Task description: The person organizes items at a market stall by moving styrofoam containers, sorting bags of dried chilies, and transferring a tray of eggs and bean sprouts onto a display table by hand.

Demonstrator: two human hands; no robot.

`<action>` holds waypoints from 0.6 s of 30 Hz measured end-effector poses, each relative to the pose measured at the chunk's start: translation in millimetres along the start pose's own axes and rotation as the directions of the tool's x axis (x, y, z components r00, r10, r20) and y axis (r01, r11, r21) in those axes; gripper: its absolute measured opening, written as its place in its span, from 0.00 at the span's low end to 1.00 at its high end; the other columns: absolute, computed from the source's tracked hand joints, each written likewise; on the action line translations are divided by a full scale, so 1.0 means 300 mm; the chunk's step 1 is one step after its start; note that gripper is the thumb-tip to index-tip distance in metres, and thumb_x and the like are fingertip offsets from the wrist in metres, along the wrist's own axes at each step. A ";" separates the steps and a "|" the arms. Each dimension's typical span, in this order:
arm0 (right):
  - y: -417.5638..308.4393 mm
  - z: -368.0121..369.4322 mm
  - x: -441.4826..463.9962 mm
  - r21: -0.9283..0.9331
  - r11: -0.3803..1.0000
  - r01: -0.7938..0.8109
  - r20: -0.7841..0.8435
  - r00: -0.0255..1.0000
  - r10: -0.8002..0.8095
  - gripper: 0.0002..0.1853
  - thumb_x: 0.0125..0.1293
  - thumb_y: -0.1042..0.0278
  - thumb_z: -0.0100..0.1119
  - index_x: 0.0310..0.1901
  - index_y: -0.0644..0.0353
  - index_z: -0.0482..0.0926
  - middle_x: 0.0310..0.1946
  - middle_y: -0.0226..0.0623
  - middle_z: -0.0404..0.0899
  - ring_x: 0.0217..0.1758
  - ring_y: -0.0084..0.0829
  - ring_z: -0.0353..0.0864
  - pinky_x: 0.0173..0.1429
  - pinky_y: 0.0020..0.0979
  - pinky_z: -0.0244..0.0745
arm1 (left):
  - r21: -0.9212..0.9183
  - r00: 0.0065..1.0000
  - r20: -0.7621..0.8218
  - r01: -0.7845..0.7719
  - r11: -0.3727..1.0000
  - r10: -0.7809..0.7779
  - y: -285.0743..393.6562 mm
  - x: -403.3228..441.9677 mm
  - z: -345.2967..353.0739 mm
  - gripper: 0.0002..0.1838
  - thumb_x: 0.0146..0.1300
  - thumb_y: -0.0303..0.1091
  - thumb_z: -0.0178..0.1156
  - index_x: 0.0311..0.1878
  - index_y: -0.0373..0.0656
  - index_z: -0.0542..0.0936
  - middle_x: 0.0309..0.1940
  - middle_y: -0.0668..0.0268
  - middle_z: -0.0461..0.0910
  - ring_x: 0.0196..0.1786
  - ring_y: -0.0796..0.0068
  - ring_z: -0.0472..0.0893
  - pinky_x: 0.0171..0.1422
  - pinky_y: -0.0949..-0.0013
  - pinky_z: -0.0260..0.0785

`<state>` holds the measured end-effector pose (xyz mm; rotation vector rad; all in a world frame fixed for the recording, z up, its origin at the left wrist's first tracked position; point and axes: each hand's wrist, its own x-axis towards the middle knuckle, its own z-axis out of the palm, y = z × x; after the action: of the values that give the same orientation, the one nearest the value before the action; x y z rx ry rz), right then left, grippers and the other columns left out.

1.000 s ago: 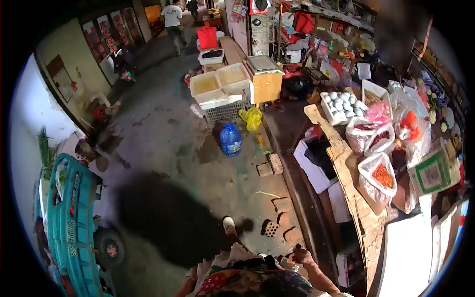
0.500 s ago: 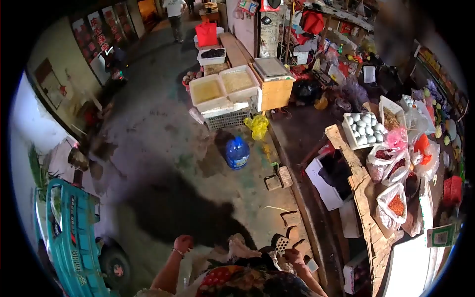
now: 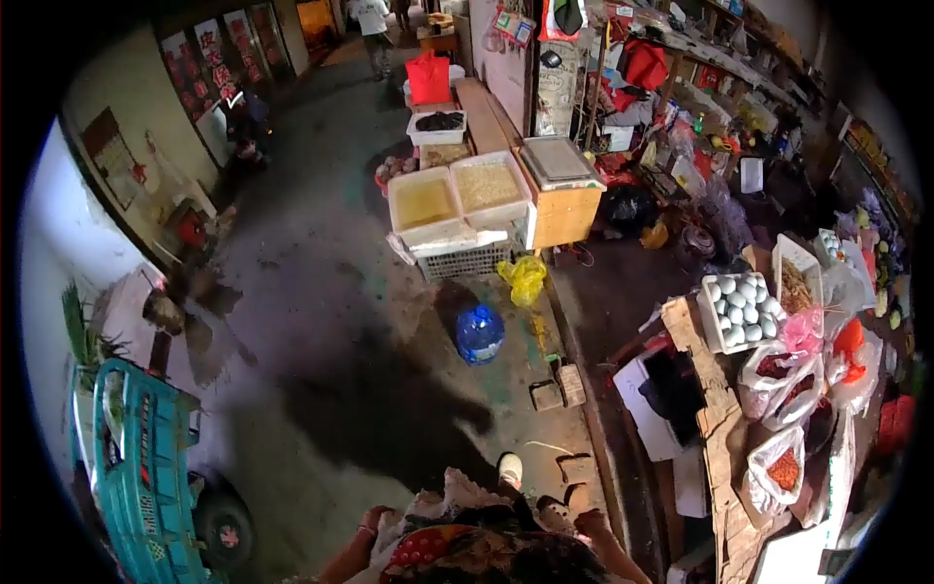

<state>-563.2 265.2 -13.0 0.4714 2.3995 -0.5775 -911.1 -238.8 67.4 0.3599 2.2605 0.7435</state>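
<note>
At the bottom of the view, my left hand (image 3: 376, 519) hangs beside the light frilled edge of my clothing (image 3: 461, 489); its fingers are too small and dark to make out. On the other side, my right hand (image 3: 592, 525) hangs low near the bricks (image 3: 576, 470), its fingers likewise unclear. A light shoe (image 3: 510, 470) shows between the hands. Ahead on the ground stands a blue plastic container or bag (image 3: 480, 335), apart from both hands, with a yellow plastic bag (image 3: 523, 280) beyond it.
A teal cargo vehicle (image 3: 146, 467) stands at the left. Ahead are tubs (image 3: 425, 201) and a scale (image 3: 558, 161). At the right, a crate of eggs (image 3: 741, 313) and bags of dried goods (image 3: 778, 472) line a stall beside a curb. A person (image 3: 373, 29) is farther off.
My left hand has dropped back from its raised position toward my clothing. The light shoe has come back into view. The blue item and stall sit slightly farther right and lower in view.
</note>
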 end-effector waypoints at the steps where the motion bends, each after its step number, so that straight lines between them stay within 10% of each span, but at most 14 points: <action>1: 0.042 0.020 0.056 -0.043 0.999 0.025 -0.066 0.997 -0.028 0.13 0.56 0.58 0.48 0.26 0.58 0.75 0.28 0.40 0.76 0.33 0.41 0.75 0.36 0.41 0.70 | -0.090 0.998 -0.037 -0.055 0.994 0.051 0.015 0.021 -0.002 0.15 0.56 0.30 0.47 0.43 0.45 0.80 0.44 0.59 0.79 0.45 0.63 0.78 0.49 0.67 0.69; 5: -0.041 -0.326 0.100 0.094 0.996 0.008 -0.222 0.975 0.013 0.11 0.54 0.59 0.55 0.30 0.58 0.76 0.30 0.38 0.77 0.34 0.39 0.78 0.35 0.38 0.73 | -0.296 0.985 0.007 0.169 0.940 -0.174 0.320 0.069 -0.078 0.13 0.55 0.26 0.50 0.41 0.39 0.80 0.38 0.58 0.80 0.41 0.65 0.79 0.44 0.68 0.71; 6: -0.070 -0.413 0.089 0.787 0.616 0.033 -0.146 0.980 0.134 0.08 0.52 0.64 0.58 0.29 0.58 0.75 0.27 0.37 0.76 0.29 0.33 0.77 0.33 0.32 0.73 | -0.399 0.938 0.059 0.336 0.853 -0.342 0.344 0.107 -0.084 0.12 0.55 0.26 0.51 0.42 0.36 0.79 0.36 0.56 0.80 0.35 0.67 0.79 0.38 0.68 0.73; 7: -0.102 -0.497 0.093 0.989 -0.149 0.022 0.002 0.987 0.162 0.05 0.50 0.68 0.60 0.28 0.57 0.75 0.25 0.35 0.75 0.24 0.26 0.76 0.30 0.25 0.73 | -0.402 0.935 0.057 0.343 0.849 -0.351 0.399 0.117 -0.104 0.12 0.55 0.26 0.51 0.42 0.36 0.79 0.36 0.56 0.80 0.35 0.67 0.79 0.38 0.68 0.73; 9: -0.076 -0.535 0.177 0.995 -0.096 -0.011 0.028 0.984 0.174 0.04 0.50 0.70 0.60 0.25 0.58 0.74 0.22 0.33 0.74 0.25 0.25 0.76 0.27 0.27 0.71 | -0.626 0.919 0.088 0.350 0.697 -0.384 0.525 0.115 -0.133 0.13 0.57 0.26 0.49 0.43 0.35 0.77 0.34 0.55 0.80 0.30 0.68 0.79 0.32 0.67 0.73; 11: 0.020 -0.492 0.264 0.907 0.419 -0.034 -0.029 0.989 0.144 0.04 0.52 0.71 0.57 0.23 0.58 0.74 0.22 0.32 0.75 0.23 0.24 0.75 0.23 0.28 0.69 | -0.625 0.933 0.087 0.324 0.710 -0.350 0.566 0.115 -0.126 0.13 0.57 0.26 0.49 0.44 0.35 0.77 0.33 0.54 0.80 0.30 0.67 0.80 0.33 0.67 0.73; 13: 0.076 -0.474 0.281 0.824 0.566 -0.020 -0.054 0.992 0.114 0.04 0.53 0.71 0.56 0.23 0.58 0.73 0.21 0.32 0.75 0.22 0.24 0.75 0.20 0.28 0.67 | -0.627 0.953 0.075 0.275 0.729 -0.295 0.563 0.142 -0.112 0.14 0.58 0.26 0.49 0.45 0.35 0.76 0.32 0.53 0.80 0.30 0.67 0.80 0.34 0.67 0.74; 16: 0.076 -0.491 0.250 0.972 -0.182 -0.149 0.197 0.939 0.284 0.08 0.58 0.74 0.50 0.22 0.60 0.67 0.18 0.37 0.70 0.14 0.28 0.69 0.14 0.25 0.58 | -0.512 0.954 0.104 0.292 0.808 -0.280 0.453 0.183 -0.071 0.13 0.56 0.27 0.50 0.43 0.36 0.78 0.32 0.54 0.80 0.33 0.67 0.80 0.38 0.67 0.74; 18: 0.059 -0.558 0.216 0.916 -0.347 -0.201 0.273 0.947 0.171 0.08 0.58 0.73 0.47 0.22 0.60 0.66 0.17 0.36 0.66 0.16 0.30 0.68 0.14 0.27 0.55 | -0.258 0.942 -0.028 0.317 0.913 -0.335 0.417 0.185 -0.075 0.13 0.54 0.31 0.54 0.40 0.38 0.80 0.33 0.56 0.81 0.35 0.68 0.80 0.42 0.68 0.73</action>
<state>-684.3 377.2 59.7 1.4871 0.9317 -2.4167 -961.6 -123.4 125.6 -0.1668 2.1822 0.8583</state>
